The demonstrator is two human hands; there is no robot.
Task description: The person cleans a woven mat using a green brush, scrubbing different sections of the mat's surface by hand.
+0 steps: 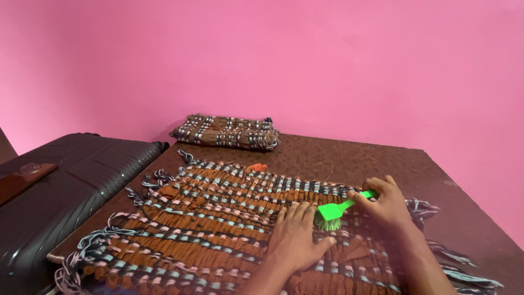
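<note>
A brown woven mat (207, 218) with pink, blue and black strands lies spread over a dark brown table (349, 155). My left hand (295, 237) rests flat on the mat, fingers together, pressing it down. My right hand (385, 203) grips the handle of a bright green brush (334, 213). The brush's bristles touch the mat just to the right of my left fingertips. Loose fringe threads hang off the mat's edges.
A folded mat of the same weave (226, 132) lies at the table's far edge by the pink wall (273, 54). A small orange object (257, 167) sits on the spread mat's far side. A dark hard-shell suitcase (60, 186) stands against the table's left side.
</note>
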